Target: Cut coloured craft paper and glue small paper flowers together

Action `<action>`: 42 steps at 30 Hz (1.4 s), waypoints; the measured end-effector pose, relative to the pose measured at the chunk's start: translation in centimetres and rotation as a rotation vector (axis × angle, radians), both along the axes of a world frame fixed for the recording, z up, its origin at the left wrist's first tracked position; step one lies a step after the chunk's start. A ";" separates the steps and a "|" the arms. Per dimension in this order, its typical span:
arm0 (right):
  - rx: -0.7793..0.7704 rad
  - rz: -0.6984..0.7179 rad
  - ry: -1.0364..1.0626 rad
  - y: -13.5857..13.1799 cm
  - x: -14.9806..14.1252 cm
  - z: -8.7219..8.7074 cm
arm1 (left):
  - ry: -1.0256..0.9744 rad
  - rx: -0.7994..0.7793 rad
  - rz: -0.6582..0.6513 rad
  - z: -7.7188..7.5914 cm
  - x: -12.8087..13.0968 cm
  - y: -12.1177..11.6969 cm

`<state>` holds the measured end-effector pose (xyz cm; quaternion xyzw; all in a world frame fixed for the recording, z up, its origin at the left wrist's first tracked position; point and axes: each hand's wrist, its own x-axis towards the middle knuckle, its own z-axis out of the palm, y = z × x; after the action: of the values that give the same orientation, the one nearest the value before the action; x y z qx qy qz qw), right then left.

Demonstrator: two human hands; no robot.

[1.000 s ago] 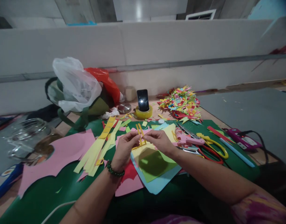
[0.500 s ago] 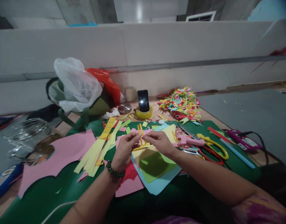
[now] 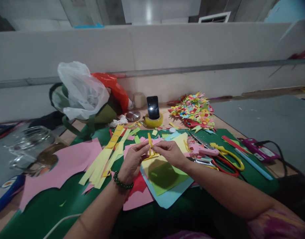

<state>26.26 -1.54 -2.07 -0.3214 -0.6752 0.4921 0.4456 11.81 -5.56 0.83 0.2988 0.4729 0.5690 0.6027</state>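
Note:
Between the fingertips of my two hands stands a narrow yellow paper strip [image 3: 150, 137], its upper end sticking up above the fingers. My left hand [image 3: 135, 158], with a green bead bracelet at the wrist, pinches the strip from the left. From the right, my right hand [image 3: 170, 152] pinches it too, the fingertips almost meeting. The strip's lower part is partly hidden by the fingers. Just below lie stacked sheets, with a green sheet [image 3: 164, 177] on top of a light blue sheet [image 3: 171, 196].
Pale yellow strips [image 3: 100, 166] and a pink sheet [image 3: 68, 162] lie left. To the right are a pink glue gun [image 3: 203, 151], yellow-handled scissors [image 3: 235, 159] and red-handled scissors [image 3: 225, 167]. Behind stand a phone [image 3: 152, 108] on a tape roll [image 3: 153, 122] and a paper flower pile [image 3: 194, 111].
The two upright yellow ends, which stood apart, now come together as one between my fingertips. My hands have drawn very slightly closer; everything else stays in place.

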 end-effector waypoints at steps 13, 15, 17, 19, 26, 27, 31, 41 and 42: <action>-0.040 0.032 -0.047 -0.2 0.0 0.2 | 0.037 0.040 -0.022 -0.3 -0.2 0.0; -0.056 0.061 -0.041 -0.1 0.3 0.4 | 0.055 0.044 -0.040 -0.3 -0.2 -0.1; -0.065 0.049 -0.019 0.2 0.7 0.8 | 0.097 0.056 -0.048 -0.5 -0.2 -0.1; -0.056 -0.011 0.011 0.4 1.2 1.3 | 0.161 0.075 -0.057 -0.7 -0.3 -0.1; -0.084 -0.019 0.023 0.9 2.1 2.6 | 0.419 0.108 -0.223 -0.8 -0.3 -0.3; -0.091 -0.007 -0.004 0.9 2.2 2.6 | 0.441 0.112 -0.237 -0.7 -0.2 -0.3; -0.098 0.043 -0.103 0.8 2.3 2.7 | 0.477 0.118 -0.293 -0.6 0.1 -0.2; -0.093 0.104 -0.170 1.2 2.7 2.7 | 0.535 0.107 -0.336 -0.6 -0.3 -0.2; -0.084 0.113 -0.184 1.2 2.8 2.8 | 0.542 0.111 -0.344 -0.6 -0.3 -0.1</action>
<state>29.03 -0.38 0.72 -0.3447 -0.7091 0.5128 0.3395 11.55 -5.71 0.23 0.5471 0.5271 0.3836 0.5251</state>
